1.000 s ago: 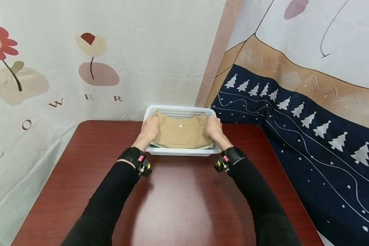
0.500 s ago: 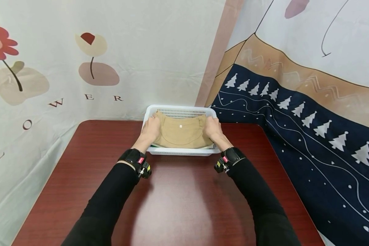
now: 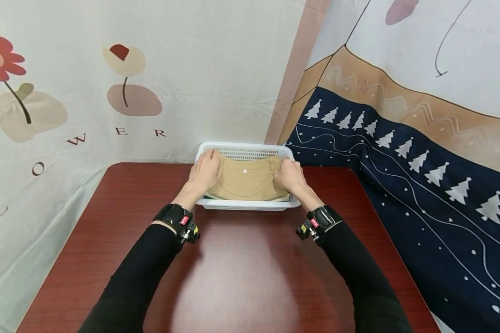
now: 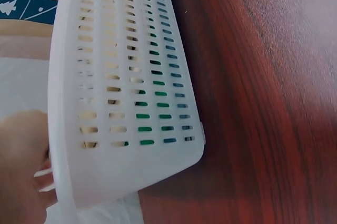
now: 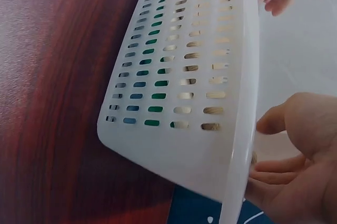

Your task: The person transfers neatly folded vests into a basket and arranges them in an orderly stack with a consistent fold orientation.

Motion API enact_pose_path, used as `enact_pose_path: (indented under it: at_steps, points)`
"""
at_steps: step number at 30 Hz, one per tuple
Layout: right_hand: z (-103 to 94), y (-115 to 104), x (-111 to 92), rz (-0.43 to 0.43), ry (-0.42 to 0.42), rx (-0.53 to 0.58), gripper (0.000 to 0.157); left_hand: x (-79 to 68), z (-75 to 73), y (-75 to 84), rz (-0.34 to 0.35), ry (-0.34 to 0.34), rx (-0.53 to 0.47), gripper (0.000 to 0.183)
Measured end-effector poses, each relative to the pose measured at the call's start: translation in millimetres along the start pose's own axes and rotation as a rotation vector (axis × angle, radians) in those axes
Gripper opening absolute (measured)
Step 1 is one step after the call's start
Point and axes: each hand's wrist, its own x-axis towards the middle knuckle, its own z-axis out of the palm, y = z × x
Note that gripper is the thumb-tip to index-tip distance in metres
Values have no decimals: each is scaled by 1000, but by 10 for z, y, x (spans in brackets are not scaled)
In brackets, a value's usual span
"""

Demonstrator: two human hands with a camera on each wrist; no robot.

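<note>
A folded tan garment (image 3: 246, 178), crew-necked with a small white tag, lies on top inside a white plastic basket (image 3: 250, 205). My left hand (image 3: 206, 172) touches the garment's left side. Its fingers hang loosely over the edge in the right wrist view, their tips partly hidden. At the garment's right side is my right hand (image 3: 289, 175). In the right wrist view, its thumb and fingers stand apart just behind the basket's rim, loosely bent. Green, blue and pale cloth shows through the basket's slots in both wrist views.
The basket stands at the far edge of a reddish-brown table (image 3: 237, 268). Behind it hangs a pale printed curtain (image 3: 216, 83). A navy cloth with white trees (image 3: 383, 171) hangs along the right side.
Both hands have loosened from their fists at the garment's sides. The left hand's knuckles have risen slightly, and the wrists have moved a little outward. The garment and basket stay in place.
</note>
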Motion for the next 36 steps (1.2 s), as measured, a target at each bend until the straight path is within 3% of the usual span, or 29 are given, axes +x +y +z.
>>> enact_pose_path:
  at_steps: [4,9,15,25,36]
  points:
    - [-30,64,-70,-64,24,77,39,-34,-58,-58,50,-4,9,64]
    - [-55,204,-154,-220,43,160,55,-129,-143,-165,106,-1,7,74]
    - [-45,379,-266,-308,-7,164,69,-298,-226,-310,117,-1,-32,83]
    - [-93,572,-530,-303,-44,36,86,-650,-289,-545,60,-1,-23,93]
    - [-123,792,-848,-246,-40,-8,98,-1080,-273,-870,62,33,8,94]
